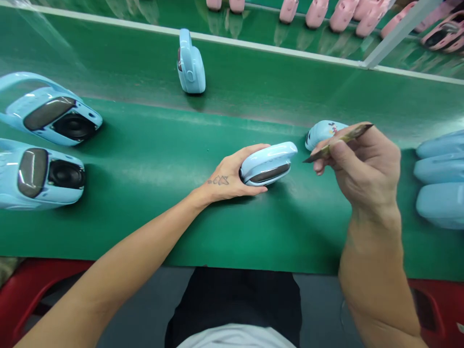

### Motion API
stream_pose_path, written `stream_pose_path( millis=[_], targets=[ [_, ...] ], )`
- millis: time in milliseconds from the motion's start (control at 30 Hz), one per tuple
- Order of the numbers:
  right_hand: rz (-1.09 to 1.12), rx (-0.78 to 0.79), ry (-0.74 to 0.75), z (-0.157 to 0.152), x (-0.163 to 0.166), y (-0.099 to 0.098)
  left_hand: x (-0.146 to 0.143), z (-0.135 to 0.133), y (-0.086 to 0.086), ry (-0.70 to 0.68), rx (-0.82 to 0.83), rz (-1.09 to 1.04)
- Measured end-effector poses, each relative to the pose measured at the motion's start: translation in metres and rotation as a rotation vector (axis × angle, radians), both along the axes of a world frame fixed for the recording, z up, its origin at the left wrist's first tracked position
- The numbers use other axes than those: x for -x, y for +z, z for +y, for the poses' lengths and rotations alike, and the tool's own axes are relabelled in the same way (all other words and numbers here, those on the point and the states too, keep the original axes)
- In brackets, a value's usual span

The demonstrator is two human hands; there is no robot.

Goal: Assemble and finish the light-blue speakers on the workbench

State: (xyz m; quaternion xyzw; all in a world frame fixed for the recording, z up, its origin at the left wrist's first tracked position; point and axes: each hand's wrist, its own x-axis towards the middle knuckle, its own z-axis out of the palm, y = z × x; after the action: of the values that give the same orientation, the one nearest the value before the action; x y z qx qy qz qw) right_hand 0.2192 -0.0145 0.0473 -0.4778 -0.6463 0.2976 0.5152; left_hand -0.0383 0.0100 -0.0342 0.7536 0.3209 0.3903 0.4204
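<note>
My left hand [232, 176] is closed around a light blue plastic housing with a carry handle and a dark window [268, 164]. The housing rests on the green work surface [203, 232], its handle side toward the right. My right hand [362, 159] is raised to the right of it, pinching a slim, brownish pointed tool [337, 144]. The tool's tip points left toward the housing and is apart from it; its exact kind is unclear. Behind my right hand lies another light blue piece with a small printed figure [322, 133], partly hidden.
Two blue housings with round black speakers [50, 176] lie at the left. One more blue housing [192, 67] stands at the back. Several blue pieces [440, 203] line the right edge. Beyond a pale rail [253, 43] sit several pink housings [342, 14]. Red chairs [36, 285] flank me.
</note>
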Motion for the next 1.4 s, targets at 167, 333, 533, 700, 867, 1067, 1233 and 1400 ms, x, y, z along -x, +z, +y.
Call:
stream_pose_path(
  millis=[167, 333, 533, 700, 867, 1067, 1233, 1400],
  targets=[
    [0.022, -0.027, 0.198, -0.02, 0.034, -0.002, -0.002, -0.001, 0.002, -0.01, -0.05, -0.034],
    [-0.249, -0.162, 0.236, -0.027, 0.049, -0.014, -0.001, 0.001, 0.003, -0.027, -0.038, -0.033],
    [-0.524, -0.329, 0.146, -0.031, 0.05, -0.018, -0.003, -0.001, 0.002, -0.01, -0.006, -0.019],
    [-0.707, -0.289, 0.107, -0.034, 0.047, -0.016, -0.003, -0.004, 0.004, 0.001, 0.009, -0.015],
    [-0.755, -0.347, 0.12, -0.035, 0.047, -0.017, -0.003, -0.005, 0.004, -0.003, 0.032, -0.016],
    [-0.723, -0.355, 0.169, -0.034, 0.048, -0.016, -0.003, -0.004, 0.005, -0.006, 0.042, -0.013],
    [-0.732, -0.392, 0.181, -0.035, 0.052, -0.013, -0.003, -0.004, 0.005, -0.005, 0.034, -0.011],
    [-0.813, -0.382, 0.154, -0.039, 0.06, -0.005, -0.004, -0.007, 0.007, 0.017, 0.057, 0.002]
  ],
)
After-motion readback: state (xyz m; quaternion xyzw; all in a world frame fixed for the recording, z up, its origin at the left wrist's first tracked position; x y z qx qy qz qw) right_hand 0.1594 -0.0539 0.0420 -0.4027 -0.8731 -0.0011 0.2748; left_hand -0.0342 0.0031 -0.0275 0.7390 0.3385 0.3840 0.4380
